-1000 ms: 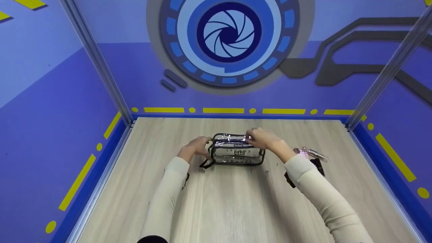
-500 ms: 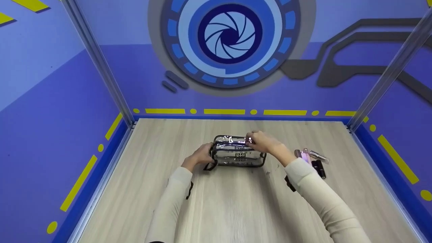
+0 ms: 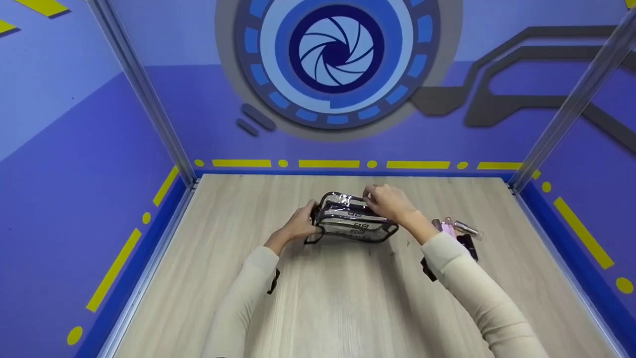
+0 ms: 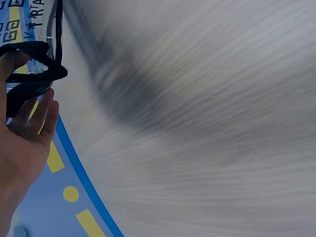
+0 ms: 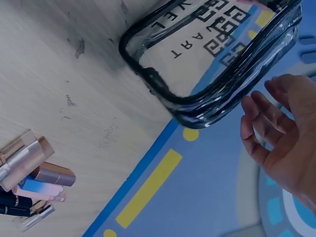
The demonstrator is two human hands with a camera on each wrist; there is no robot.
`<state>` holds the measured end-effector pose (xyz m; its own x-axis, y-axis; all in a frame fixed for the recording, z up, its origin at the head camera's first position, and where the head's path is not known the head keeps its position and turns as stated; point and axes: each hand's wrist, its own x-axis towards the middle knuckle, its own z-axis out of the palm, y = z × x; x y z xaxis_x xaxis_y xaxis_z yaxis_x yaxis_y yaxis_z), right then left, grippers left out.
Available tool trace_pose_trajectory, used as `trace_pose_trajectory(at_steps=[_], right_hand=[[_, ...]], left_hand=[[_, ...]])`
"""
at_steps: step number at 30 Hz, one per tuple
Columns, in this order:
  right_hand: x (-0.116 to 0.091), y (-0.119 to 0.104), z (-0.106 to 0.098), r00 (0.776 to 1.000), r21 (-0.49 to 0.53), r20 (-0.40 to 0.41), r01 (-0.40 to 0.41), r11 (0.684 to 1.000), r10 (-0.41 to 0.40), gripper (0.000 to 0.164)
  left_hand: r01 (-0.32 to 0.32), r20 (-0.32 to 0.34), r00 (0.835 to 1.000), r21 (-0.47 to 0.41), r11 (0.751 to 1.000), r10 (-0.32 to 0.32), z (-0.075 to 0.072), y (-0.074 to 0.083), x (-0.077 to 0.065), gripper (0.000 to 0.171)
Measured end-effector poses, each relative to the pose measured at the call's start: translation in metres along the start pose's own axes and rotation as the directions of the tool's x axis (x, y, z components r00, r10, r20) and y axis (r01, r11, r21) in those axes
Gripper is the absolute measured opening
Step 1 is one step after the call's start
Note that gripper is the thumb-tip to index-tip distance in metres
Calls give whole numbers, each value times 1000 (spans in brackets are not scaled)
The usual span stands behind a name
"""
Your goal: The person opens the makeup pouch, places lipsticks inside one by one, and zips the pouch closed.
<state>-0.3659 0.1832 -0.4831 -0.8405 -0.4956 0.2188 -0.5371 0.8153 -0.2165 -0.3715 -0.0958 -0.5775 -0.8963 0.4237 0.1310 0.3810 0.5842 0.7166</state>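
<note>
A clear travel toiletry bag (image 3: 357,219) with black piping and printed lettering hangs tilted in the middle of the table in the head view. My left hand (image 3: 300,223) grips its left end, the thumb at the black strap loop (image 4: 34,61) and the fingers behind. Above the bag's zip edge is my right hand (image 3: 390,203). In the right wrist view that right hand (image 5: 286,128) has loosely bent fingers with nothing between them, just beside the bag's black edge (image 5: 237,79). Nothing shows inside the bag.
To the right, partly behind the right sleeve (image 3: 477,288), lie several lipstick-like tubes (image 3: 447,227), pink, silver and black. The right wrist view shows the tube cluster (image 5: 29,173) closer. Blue panels (image 3: 338,149) border the wooden table (image 3: 328,308) at the back and sides.
The left hand has gone from beside the bag to gripping its end. The bag has tilted, its right end swinging nearer. The right hand has come away from the bag's top edge.
</note>
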Motion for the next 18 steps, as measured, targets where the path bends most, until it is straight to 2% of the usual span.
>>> trace_pose_trajectory(at_steps=[5, 9, 11, 14, 18], right_hand=[[9, -19, -2, 981, 4, -163, 107, 994, -105, 10], [16, -39, -1, 948, -26, -215, 236, 971, -236, 10], [19, -48, 0, 927, -63, -207, 307, 950, -313, 9], [21, -58, 3, 907, -137, -156, 373, 918, -392, 8], [20, -66, 5, 913, -262, -46, 381, 887, -405, 12]], left_hand=[[-17, -35, 999, -34, 999, 16, 1, 10, 2, 64], [-52, -61, 997, -34, 998, 50, 3, 17, 4, 62], [-73, -67, 995, -24, 997, 71, 2, 21, 5, 61], [-96, -76, 993, -18, 995, 94, 2, 24, 4, 59], [-97, -81, 992, -13, 995, 96, 2, 26, 5, 58]])
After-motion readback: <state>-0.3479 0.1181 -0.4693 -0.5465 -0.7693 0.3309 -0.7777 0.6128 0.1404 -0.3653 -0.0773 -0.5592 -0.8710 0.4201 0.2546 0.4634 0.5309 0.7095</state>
